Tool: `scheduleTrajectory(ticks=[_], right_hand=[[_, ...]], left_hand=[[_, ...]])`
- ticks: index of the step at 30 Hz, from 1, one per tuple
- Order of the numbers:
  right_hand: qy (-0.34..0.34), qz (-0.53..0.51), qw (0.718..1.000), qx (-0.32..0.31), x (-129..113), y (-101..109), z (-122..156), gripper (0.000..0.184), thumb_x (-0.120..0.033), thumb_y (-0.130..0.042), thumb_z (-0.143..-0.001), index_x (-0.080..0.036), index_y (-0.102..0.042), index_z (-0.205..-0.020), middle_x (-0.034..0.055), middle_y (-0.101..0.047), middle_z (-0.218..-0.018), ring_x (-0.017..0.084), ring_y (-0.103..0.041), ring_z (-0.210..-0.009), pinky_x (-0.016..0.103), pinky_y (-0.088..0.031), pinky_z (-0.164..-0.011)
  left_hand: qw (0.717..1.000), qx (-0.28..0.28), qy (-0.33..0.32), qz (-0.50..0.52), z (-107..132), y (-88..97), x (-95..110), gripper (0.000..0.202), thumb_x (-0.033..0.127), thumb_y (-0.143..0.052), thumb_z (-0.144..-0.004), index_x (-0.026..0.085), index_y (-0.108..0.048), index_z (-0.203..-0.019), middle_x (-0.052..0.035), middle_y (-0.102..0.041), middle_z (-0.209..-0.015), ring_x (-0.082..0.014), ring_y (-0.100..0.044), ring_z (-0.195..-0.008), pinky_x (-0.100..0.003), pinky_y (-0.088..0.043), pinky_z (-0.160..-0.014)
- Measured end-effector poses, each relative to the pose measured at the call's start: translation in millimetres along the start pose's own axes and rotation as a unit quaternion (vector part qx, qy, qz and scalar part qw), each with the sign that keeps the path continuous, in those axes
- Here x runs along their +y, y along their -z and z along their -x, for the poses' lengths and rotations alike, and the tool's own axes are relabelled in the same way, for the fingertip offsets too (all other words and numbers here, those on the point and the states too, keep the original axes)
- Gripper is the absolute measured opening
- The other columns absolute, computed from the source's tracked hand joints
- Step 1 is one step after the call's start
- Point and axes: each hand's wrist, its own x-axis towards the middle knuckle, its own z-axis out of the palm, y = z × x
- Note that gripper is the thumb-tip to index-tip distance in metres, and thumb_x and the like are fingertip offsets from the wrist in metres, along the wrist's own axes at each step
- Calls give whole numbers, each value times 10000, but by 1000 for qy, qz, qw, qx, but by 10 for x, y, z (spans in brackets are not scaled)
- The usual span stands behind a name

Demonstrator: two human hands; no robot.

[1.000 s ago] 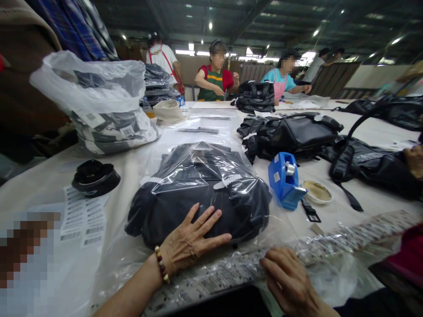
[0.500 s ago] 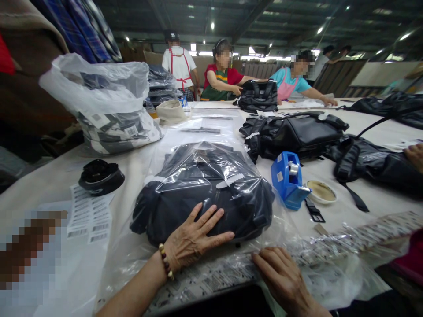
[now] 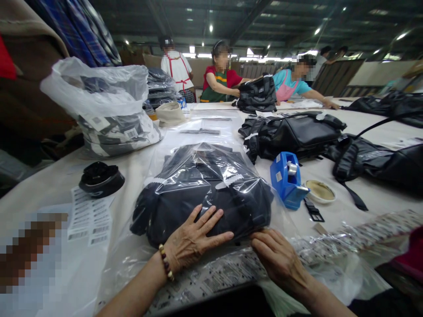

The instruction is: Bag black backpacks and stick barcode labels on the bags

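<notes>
A black backpack [image 3: 178, 202] lies inside a clear plastic bag [image 3: 127, 251] on the table in front of me. My left hand [image 3: 196, 240], with a beaded bracelet at the wrist, rests flat on the backpack's near side through the plastic, fingers spread. At the backpack's near right corner, my right hand [image 3: 277, 257] has its fingers curled together on the plastic bag's edge; the fingertips are partly hidden. Right of the wrapped backpack stands a blue tape dispenser [image 3: 287, 180].
Black buckle [image 3: 313, 210] and round dish [image 3: 320, 191] lie by the dispenser. More black backpacks [image 3: 297, 132] fill the right. Left are barcode label sheets [image 3: 90, 215], a black coiled item [image 3: 102, 179] and a large plastic sack [image 3: 115, 119]. Co-workers [image 3: 220, 79] handle a backpack across the table.
My right hand has moved from the table's front edge up to the plastic at the backpack's near right corner. My left hand stays in place. Another person's hand at far right has left view.
</notes>
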Motion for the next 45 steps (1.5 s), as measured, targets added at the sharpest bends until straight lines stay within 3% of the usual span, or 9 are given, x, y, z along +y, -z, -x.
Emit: scheduleTrajectory(ticks=[6,11,14,17,21,25,28,38,45], right_hand=[[-56,-24,998,-14,-36,24,-85,219,-34,-369,-868,-175,-526,-809,35,-562,-752,149,-481,-698,269,-394,-626],[-77,-12,997,0,-47,-36,-91,202,-85,-398,-899,-177,-506,-756,26,-507,-704,154,-445,-680,284,-352,-635],[-95,8,995,3,-47,-79,-79,209,-112,-426,-901,-181,-478,-711,20,-484,-680,159,-417,-668,294,-325,-640],[-111,25,993,8,-54,-95,-81,220,-130,-434,-901,-183,-469,-691,17,-467,-661,161,-407,-660,300,-306,-633],[-121,31,992,13,-69,-88,-99,241,-117,-416,-895,-181,-473,-669,17,-463,-648,157,-408,-654,296,-304,-622],[-127,31,991,17,-71,-83,-104,238,-129,-424,-894,-182,-479,-668,18,-468,-646,159,-411,-653,298,-307,-623],[-130,22,991,20,-69,-77,-107,235,-135,-428,-896,-182,-479,-672,19,-473,-649,160,-418,-656,294,-312,-621],[-131,28,990,36,-55,-86,-99,251,-163,-436,-914,-182,-478,-667,15,-473,-640,152,-423,-641,283,-314,-601],[-81,50,995,9,114,105,4,229,-148,-383,-928,-161,-566,-790,22,-546,-677,144,-461,-664,299,-319,-635]], left_hand=[[997,2,9,75,-51,157,-12,421,321,-470,-885,331,-430,-1304,-150,-414,-1373,-309,-356,-1290,-535,-363,-984],[994,67,43,78,-136,221,226,431,455,-437,-889,136,-564,-1149,-156,-561,-1191,-303,-470,-1152,-490,-378,-942],[986,140,68,58,-184,127,395,241,243,-473,-885,92,-596,-1028,-104,-619,-954,-236,-538,-927,-391,-399,-831],[981,168,76,66,-237,42,485,134,116,-506,-836,96,-597,-933,-71,-600,-853,-207,-520,-824,-360,-381,-759],[980,160,96,71,-284,21,523,159,184,-496,-848,79,-588,-924,-100,-593,-891,-237,-514,-851,-396,-368,-761],[981,164,82,59,-285,36,531,178,28,-454,-801,73,-591,-905,-109,-594,-896,-230,-519,-858,-384,-381,-751],[980,180,71,53,-279,44,527,202,20,-417,-820,67,-593,-907,-113,-594,-895,-224,-522,-859,-378,-393,-747],[980,151,113,70,-377,9,550,115,45,-477,-823,129,-552,-801,-48,-543,-749,-190,-477,-714,-336,-339,-654],[972,121,171,102,-454,58,520,230,97,-447,-868,189,-449,-657,-7,-456,-650,-179,-394,-628,-328,-273,-589]])
